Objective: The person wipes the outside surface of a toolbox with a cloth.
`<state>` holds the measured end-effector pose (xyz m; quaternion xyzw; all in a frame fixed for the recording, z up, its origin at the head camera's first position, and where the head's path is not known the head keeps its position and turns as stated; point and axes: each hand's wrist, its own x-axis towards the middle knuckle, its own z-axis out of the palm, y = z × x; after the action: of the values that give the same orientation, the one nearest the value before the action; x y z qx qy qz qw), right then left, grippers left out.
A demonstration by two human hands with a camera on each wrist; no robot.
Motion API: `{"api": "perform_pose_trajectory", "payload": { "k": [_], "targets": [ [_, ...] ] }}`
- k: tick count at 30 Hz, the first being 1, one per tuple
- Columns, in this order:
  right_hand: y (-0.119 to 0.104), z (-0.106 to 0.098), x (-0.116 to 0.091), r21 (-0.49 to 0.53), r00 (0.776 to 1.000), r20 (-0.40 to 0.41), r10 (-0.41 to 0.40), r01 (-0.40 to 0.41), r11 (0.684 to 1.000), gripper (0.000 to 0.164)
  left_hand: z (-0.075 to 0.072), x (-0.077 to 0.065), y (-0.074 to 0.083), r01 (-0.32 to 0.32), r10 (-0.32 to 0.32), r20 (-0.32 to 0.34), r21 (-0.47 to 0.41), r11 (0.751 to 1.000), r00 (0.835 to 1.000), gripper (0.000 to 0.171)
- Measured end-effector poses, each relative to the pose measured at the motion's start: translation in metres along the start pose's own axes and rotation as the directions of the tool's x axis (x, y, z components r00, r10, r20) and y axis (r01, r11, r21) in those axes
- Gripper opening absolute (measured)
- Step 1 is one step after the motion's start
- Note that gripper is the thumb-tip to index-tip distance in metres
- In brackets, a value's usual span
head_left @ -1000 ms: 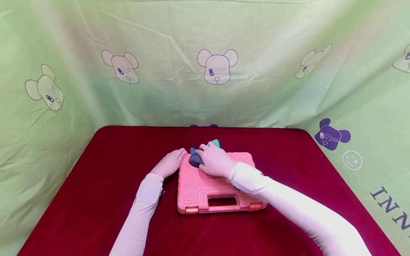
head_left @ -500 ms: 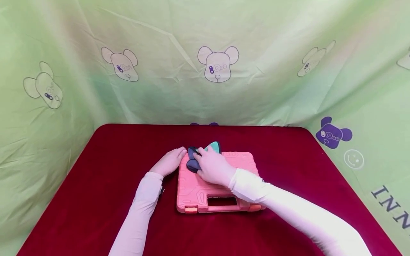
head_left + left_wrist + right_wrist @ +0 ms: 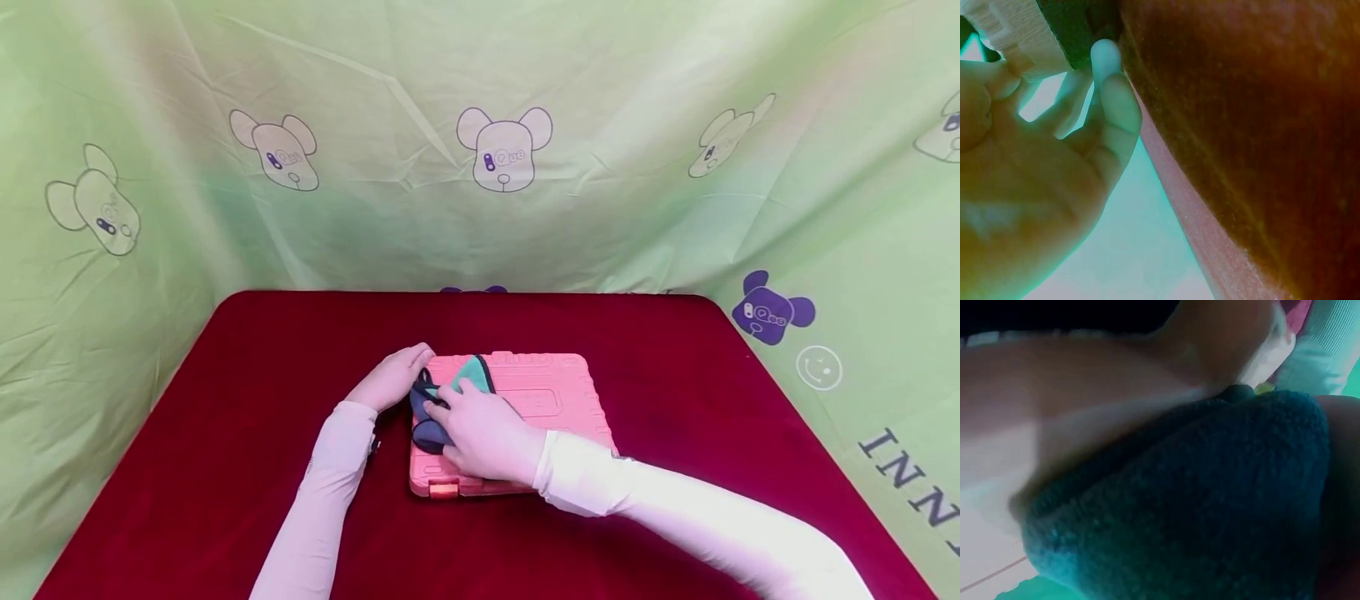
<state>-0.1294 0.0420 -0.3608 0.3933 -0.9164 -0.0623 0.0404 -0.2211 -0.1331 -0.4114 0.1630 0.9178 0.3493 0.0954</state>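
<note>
A pink plastic carrying case (image 3: 558, 392) lies flat on the table, its orange latch (image 3: 444, 490) toward the near edge. My right hand (image 3: 480, 433) grips a folded green and navy cloth (image 3: 431, 435) with dark edging and presses it on the left part of the lid. In the right wrist view the fuzzy cloth (image 3: 1191, 500) fills much of the frame. My left hand (image 3: 390, 379) holds the case by its far left corner, the fingertips at the edge. The left wrist view shows its bent fingers (image 3: 1119, 106) against the case. My right hand and forearm hide the case's handle.
Dark red cloth covers the table (image 3: 300, 333). A pale green curtain (image 3: 375, 225) printed with bear heads hangs behind the table and along its sides.
My right hand has slid the cloth toward me and slightly left across the lid, from the far edge to the left middle. My left hand stays at the corner.
</note>
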Motion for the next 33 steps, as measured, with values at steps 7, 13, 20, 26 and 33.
{"api": "perform_pose_trajectory", "payload": {
  "k": [7, 13, 20, 26, 33],
  "targets": [
    [-0.013, -0.002, -0.015, -0.045, 0.998, -0.017, -0.065, 0.064, 0.997, 0.056, -0.001, -0.001, 0.0, 0.03, -0.029, 0.008, -0.024, 0.999, 1.0, 0.03],
    [-0.015, 0.0, -0.021, -0.062, 0.993, -0.063, -0.095, 0.091, 0.994, 0.056, 0.001, 0.0, -0.004, 0.038, -0.038, 0.007, -0.021, 0.999, 0.999, 0.031],
    [-0.011, 0.004, -0.027, -0.035, 0.996, -0.071, -0.053, 0.051, 0.998, 0.056, 0.002, 0.001, -0.001, 0.036, -0.036, 0.004, -0.028, 0.999, 0.999, 0.03],
    [0.004, 0.007, -0.039, 0.054, 0.996, -0.088, 0.019, -0.014, 0.998, 0.054, 0.002, -0.001, 0.001, 0.022, -0.022, 0.001, -0.022, 0.999, 1.0, 0.03],
    [0.033, 0.012, -0.066, 0.154, 0.99, -0.073, 0.123, -0.11, 0.982, 0.052, 0.001, -0.002, -0.001, 0.003, -0.003, -0.011, -0.01, 1.0, 1.0, 0.029]
  ]
}}
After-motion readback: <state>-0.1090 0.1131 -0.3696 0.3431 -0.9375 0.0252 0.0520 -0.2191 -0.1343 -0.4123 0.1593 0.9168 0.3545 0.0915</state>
